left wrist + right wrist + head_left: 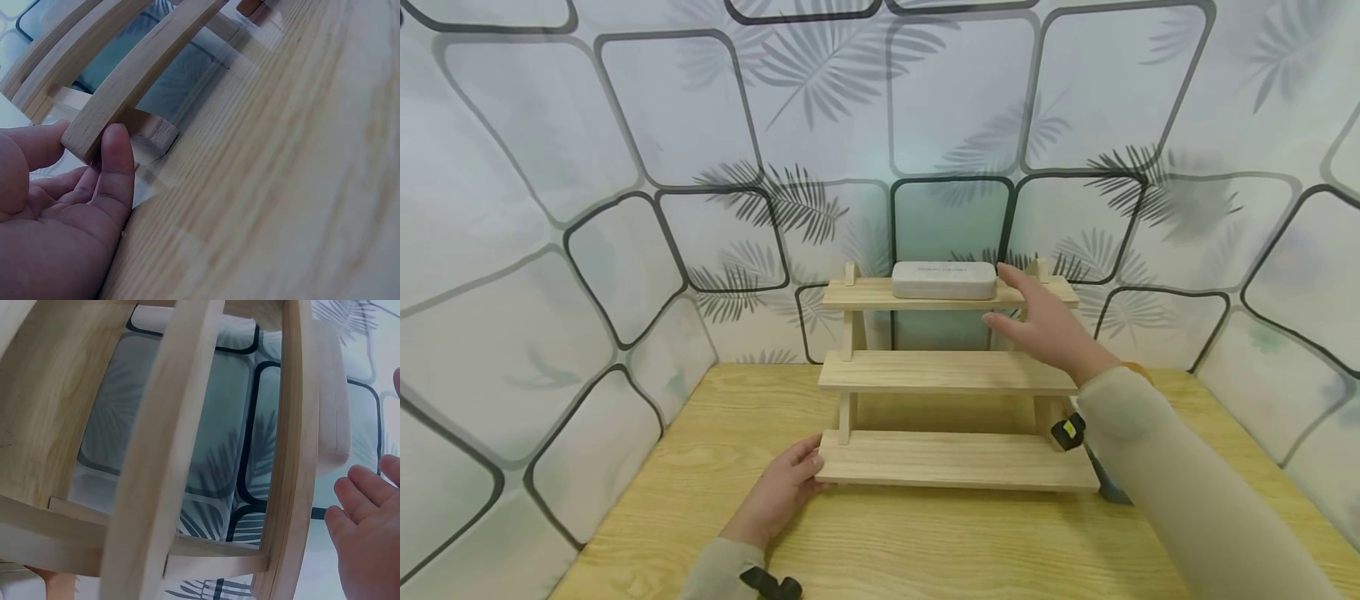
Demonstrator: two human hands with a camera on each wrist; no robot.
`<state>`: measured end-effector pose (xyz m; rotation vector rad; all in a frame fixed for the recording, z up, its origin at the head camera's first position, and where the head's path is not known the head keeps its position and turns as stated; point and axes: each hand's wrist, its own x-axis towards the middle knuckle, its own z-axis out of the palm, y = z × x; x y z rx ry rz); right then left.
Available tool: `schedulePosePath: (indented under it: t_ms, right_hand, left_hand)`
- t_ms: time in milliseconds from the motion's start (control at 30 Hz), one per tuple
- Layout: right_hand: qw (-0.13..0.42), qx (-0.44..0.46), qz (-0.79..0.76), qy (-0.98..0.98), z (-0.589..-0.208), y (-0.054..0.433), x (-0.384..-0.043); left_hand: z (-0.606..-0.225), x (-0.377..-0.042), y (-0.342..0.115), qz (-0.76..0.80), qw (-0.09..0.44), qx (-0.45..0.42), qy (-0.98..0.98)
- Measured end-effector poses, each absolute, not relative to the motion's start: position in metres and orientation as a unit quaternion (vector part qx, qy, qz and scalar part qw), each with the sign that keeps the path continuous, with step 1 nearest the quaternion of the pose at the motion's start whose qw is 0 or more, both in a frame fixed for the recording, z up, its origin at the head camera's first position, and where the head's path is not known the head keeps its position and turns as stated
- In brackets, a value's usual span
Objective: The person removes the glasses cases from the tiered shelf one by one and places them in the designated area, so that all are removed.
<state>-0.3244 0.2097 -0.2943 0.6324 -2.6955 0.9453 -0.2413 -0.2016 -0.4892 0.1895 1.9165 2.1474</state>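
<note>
A three-tier wooden shelf (955,457) stands on the table. My left hand (784,486) grips the left end of its lowest board. In the left wrist view the thumb and fingers (117,150) pinch that board end (94,134) from two sides. On the top tier lies a closed white oblong case (943,287) with small lettering on its lid. Beside the case's right end is my right hand (1051,327), thumb and fingers spread with nothing between them. The right wrist view shows its fingers (365,487) apart from the case (331,400).
Behind the shelf's lower right end stands a partly hidden dark grey-blue object (1112,487), with an orange curved edge (1138,371) higher up. A cloth (820,92) printed with leaves and rounded squares surrounds the wooden table (925,542) at the back and sides.
</note>
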Motion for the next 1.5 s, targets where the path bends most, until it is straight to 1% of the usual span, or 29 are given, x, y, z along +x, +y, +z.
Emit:
schedulePosePath:
  t_ms: [300,767,1100,1500]
  right_hand:
    - [0.085,0.188,0.325,-0.923,-0.282,0.206,-0.347]
    - [0.045,0.184,0.319,-0.929,-0.282,0.201,-0.375]
    - [0.044,0.158,0.305,-0.938,-0.284,0.189,-0.384]
    - [0.043,0.113,0.306,-0.944,-0.284,0.174,-0.382]
  left_hand:
    - [-0.492,-0.242,-0.202,0.738,0.123,0.065,0.660]
    - [-0.491,-0.241,-0.203,0.736,0.133,0.073,0.660]
    - [-0.491,-0.243,-0.203,0.738,0.130,0.068,0.659]
    - [-0.490,-0.242,-0.203,0.737,0.130,0.065,0.660]
